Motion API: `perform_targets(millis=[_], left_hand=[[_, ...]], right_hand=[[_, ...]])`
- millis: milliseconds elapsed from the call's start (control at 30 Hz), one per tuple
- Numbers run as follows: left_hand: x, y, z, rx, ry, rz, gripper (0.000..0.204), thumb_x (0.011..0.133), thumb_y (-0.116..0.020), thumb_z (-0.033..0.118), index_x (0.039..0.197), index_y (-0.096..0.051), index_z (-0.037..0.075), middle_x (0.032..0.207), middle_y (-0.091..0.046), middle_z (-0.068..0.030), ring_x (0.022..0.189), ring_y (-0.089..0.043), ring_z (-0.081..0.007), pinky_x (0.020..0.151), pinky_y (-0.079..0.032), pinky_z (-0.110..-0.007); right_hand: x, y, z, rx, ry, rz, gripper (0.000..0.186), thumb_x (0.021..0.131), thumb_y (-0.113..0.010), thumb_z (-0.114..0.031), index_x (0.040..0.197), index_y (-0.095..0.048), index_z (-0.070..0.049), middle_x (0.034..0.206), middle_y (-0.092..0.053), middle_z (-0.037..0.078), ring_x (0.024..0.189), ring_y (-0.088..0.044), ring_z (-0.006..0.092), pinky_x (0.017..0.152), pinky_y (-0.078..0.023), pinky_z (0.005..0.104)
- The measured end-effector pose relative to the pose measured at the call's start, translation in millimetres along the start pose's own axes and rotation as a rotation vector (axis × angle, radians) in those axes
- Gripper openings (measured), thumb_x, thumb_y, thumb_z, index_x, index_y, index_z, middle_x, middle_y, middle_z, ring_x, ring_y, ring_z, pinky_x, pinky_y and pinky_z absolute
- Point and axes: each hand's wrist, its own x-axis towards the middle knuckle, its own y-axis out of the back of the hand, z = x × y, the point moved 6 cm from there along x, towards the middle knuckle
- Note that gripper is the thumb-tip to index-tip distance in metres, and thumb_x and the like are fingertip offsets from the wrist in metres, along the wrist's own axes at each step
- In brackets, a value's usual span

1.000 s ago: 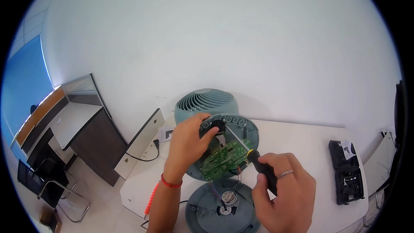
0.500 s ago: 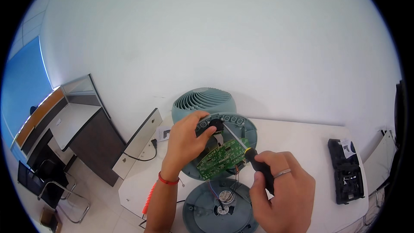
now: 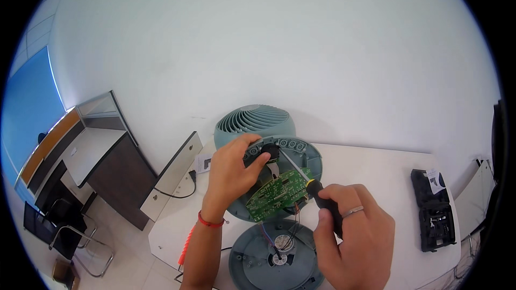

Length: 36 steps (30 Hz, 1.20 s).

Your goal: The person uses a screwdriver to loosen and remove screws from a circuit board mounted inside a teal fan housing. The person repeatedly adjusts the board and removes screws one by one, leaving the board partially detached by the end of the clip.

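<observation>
Hands (image 3: 232,174) apart (right one (image 3: 357,231) lower)

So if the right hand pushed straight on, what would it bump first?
Probably the grey-green shell, right beside the black round part: the tip of the screwdriver in the right hand points there, though depth is unclear.

A plain white wall (image 3: 333,48), softly and evenly lit, rises behind a white table (image 3: 371,174). To the left stands a pale-topped desk (image 3: 97,147) with a dark wood-look side, near a bright blue panel (image 3: 27,102), perhaps a window blind. A black chair (image 3: 65,239) with a metal frame stands on the light tiled floor (image 3: 126,249).
</observation>
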Motion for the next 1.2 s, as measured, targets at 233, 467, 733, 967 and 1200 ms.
perform_targets(millis=[233,467,733,967,1200], left_hand=[[-0.2,-0.1,-0.6,-0.005,-0.004,0.0,0.03,0.085,-0.081,0.013,0.11,-0.068,0.002,0.096,-0.074,-0.0155,0.086,-0.072,-0.0331,0.078,-0.055,-0.037],[-0.3,-0.5,0.9,0.003,-0.009,0.002,0.031,0.085,-0.081,0.013,0.111,-0.068,0.001,0.097,-0.074,-0.016,0.086,-0.072,-0.0334,0.078,-0.056,-0.037],[-0.6,-0.1,0.9,-0.017,-0.01,-0.01,0.03,0.087,-0.08,0.013,0.111,-0.068,0.001,0.097,-0.074,-0.0155,0.087,-0.071,-0.0333,0.079,-0.055,-0.037],[-0.1,0.5,1.8,-0.004,0.005,-0.029,0.029,0.087,-0.08,0.013,0.111,-0.068,0.003,0.097,-0.074,-0.0141,0.087,-0.072,-0.0312,0.078,-0.055,-0.037],[0.5,2.5,1.9,-0.048,0.019,-0.086,0.036,0.083,-0.08,0.01,0.116,-0.067,0.003,0.101,-0.074,-0.0152,0.091,-0.073,-0.0307,0.082,-0.056,-0.037]], right_hand=[[2.7,-5.2,2.4,0.022,-0.06,-0.007,0.022,0.084,-0.065,0.005,0.105,-0.064,-0.001,0.087,-0.066,0.014,0.063,-0.069,0.0268,0.057,-0.053,0.0338],[2.4,-5.3,2.8,0.025,-0.053,0.005,0.022,0.084,-0.065,0.006,0.104,-0.065,0.0,0.09,-0.068,0.014,0.063,-0.069,0.0259,0.057,-0.053,0.0328],[-0.5,-1.7,0.4,-0.013,0.008,0.01,0.017,0.095,-0.062,-0.01,0.112,-0.065,-0.009,0.1,-0.067,0.014,0.08,-0.067,0.038,0.069,-0.055,0.0428],[-0.6,-1.8,-0.3,-0.001,-0.002,0.013,0.015,0.097,-0.061,-0.011,0.111,-0.064,-0.009,0.099,-0.067,0.016,0.079,-0.066,0.04,0.069,-0.055,0.0455],[-0.5,-6.4,-1.2,0.002,-0.03,0.043,0.022,0.083,-0.065,0.006,0.104,-0.064,0.0,0.091,-0.068,0.015,0.063,-0.069,0.026,0.057,-0.053,0.033]])
